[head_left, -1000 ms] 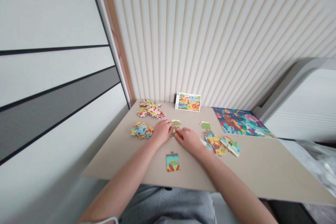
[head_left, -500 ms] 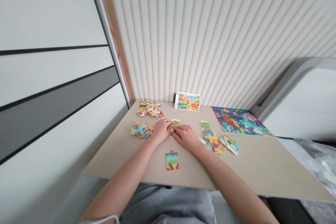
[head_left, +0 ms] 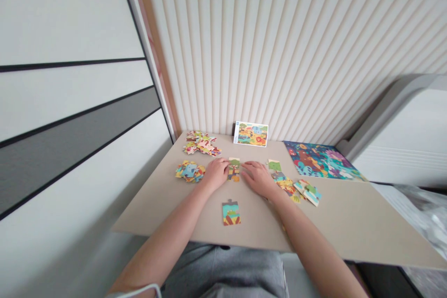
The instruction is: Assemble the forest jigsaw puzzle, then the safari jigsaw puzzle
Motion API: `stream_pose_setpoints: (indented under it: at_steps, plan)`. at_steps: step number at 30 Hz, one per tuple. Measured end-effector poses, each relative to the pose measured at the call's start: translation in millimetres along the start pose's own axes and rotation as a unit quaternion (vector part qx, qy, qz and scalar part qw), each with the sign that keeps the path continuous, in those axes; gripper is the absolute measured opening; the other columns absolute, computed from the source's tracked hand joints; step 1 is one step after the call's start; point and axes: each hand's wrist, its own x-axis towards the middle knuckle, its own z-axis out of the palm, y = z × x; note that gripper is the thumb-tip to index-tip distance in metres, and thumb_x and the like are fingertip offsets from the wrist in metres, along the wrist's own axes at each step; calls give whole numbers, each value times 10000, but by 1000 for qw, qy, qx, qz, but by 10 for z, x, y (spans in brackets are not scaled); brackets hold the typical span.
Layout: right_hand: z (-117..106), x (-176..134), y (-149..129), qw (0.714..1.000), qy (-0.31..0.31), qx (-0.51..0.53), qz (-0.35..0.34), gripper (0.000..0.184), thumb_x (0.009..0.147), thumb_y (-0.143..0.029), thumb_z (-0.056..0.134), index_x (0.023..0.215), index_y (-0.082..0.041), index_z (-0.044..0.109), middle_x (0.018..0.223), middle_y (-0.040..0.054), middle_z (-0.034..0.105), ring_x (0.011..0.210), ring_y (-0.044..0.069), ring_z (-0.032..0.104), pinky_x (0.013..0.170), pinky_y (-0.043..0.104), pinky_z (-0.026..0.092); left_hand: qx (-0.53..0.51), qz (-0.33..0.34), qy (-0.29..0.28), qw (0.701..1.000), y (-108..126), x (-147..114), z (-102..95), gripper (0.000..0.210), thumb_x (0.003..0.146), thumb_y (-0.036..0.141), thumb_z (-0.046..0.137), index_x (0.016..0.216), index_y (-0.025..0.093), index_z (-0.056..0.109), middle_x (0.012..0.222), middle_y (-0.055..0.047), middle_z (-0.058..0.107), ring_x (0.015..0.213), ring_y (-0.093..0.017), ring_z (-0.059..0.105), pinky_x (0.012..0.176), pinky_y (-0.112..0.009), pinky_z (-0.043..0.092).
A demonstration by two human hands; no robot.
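Observation:
Two joined puzzle pieces [head_left: 233, 170], with a green treetop and a trunk, lie upright in a column on the table. My left hand [head_left: 215, 173] rests at their left edge, fingers bent and fingertips on the border. My right hand [head_left: 259, 179] is just right of them, fingers stretched toward the column with a small gap and nothing held. Nearer to me lies a puzzle section with a green crocodile [head_left: 231, 213]. Beyond my right hand are a green treetop piece [head_left: 274, 165] and a loose heap of puzzle pieces [head_left: 287, 185].
A picture card [head_left: 250, 134] leans at the back against the ribbed wall. Two piles stand left: pinkish puzzle pieces [head_left: 201, 144] behind, yellow and blue pieces [head_left: 190, 171] in front. A dark, colourful finished picture [head_left: 323, 160] lies at the right rear of the table [head_left: 352, 223].
My right hand has drawn back to the right, off the tree pieces, which now show fully. My left hand stays at their left edge. The view has shifted slightly.

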Motion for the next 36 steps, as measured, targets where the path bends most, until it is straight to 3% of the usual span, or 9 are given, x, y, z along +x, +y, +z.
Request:
stream_pose_setpoints:
  at_steps: [8, 12, 18, 21, 24, 29, 31, 34, 36]
  plan:
    - [-107, -45, 386, 997, -15, -17, 76, 315, 999, -341, 504, 1198, -224, 718, 1267, 95, 666, 1188, 239, 589, 1054, 372, 383, 4, 7, 9, 1000, 31, -48, -17, 289, 954, 174, 519, 1136, 218, 740, 1241, -90, 689, 1156, -225, 621, 1080, -380, 445]
    - [-113, -42, 410, 996, -13, -15, 82, 304, 988, -314, 511, 1180, -221, 727, 1254, 89, 678, 1181, 227, 603, 1053, 348, 388, 3, 24, 4, 1000, 48, -79, -25, 331, 960, 239, 537, 1258, 219, 681, 1338, -80, 651, 1249, -224, 580, 1134, -379, 399]
    - [-126, 7, 385, 994, 20, 5, 105, 297, 976, -289, 505, 1124, -197, 745, 1164, 94, 731, 1126, 226, 640, 1027, 342, 421, 8, 23, -4, 1000, 39, -84, -3, 305, 966, 292, 544, 1223, 231, 697, 1335, -78, 656, 1227, -229, 601, 1112, -379, 418]
    - [-268, 44, 363, 992, 56, 28, 110, 303, 975, -306, 495, 1089, -188, 750, 1134, 104, 743, 1090, 238, 658, 1008, 369, 450, 9, 20, -4, 1000, 29, -77, 2, 302, 968, 296, 546, 1227, 247, 693, 1339, -66, 655, 1229, -219, 601, 1109, -370, 419]
    - [-545, 1, 327, 993, 78, 39, 86, 322, 979, -336, 492, 1122, -184, 738, 1150, 119, 736, 1095, 249, 662, 1015, 390, 460, 5, 21, -4, 1000, 23, -80, 10, 298, 973, 293, 539, 1225, 255, 693, 1333, -61, 657, 1231, -215, 599, 1104, -373, 424]
    - [-900, -565, 257, 992, 76, 63, 83, 364, 978, -431, 495, 1155, -213, 726, 1186, 115, 726, 1104, 263, 672, 951, 391, 526, -1, 23, 5, 1000, 75, -83, -35, 289, 965, 256, 542, 1213, 246, 692, 1323, -81, 650, 1226, -234, 590, 1098, -408, 430]
    - [-887, -965, 285, 984, 101, 81, 120, 387, 981, -481, 474, 1150, -242, 727, 1202, 112, 722, 1117, 278, 672, 872, 389, 573, -3, 29, 12, 999, 157, -107, -125, 297, 961, 237, 545, 1225, 247, 681, 1330, -85, 639, 1241, -238, 574, 1108, -418, 419]
    - [-766, -1591, 420, 964, 149, 94, 200, 365, 947, -527, 521, 1069, -272, 753, 1184, 116, 728, 1089, 308, 686, 620, 341, 607, -4, 54, 13, 998, 365, -246, -336, 270, 952, 228, 562, 1190, 258, 684, 1290, -81, 642, 1248, -249, 553, 1127, -443, 390]
    - [-690, -1938, 515, 958, 143, 106, 226, 344, 941, -523, 538, 1089, -297, 751, 1220, 108, 713, 1117, 318, 675, 517, 321, 591, 5, 94, -15, 995, 532, -434, -478, 213, 943, 244, 589, 1127, 271, 693, 1200, -75, 663, 1182, -256, 576, 1105, -459, 398]
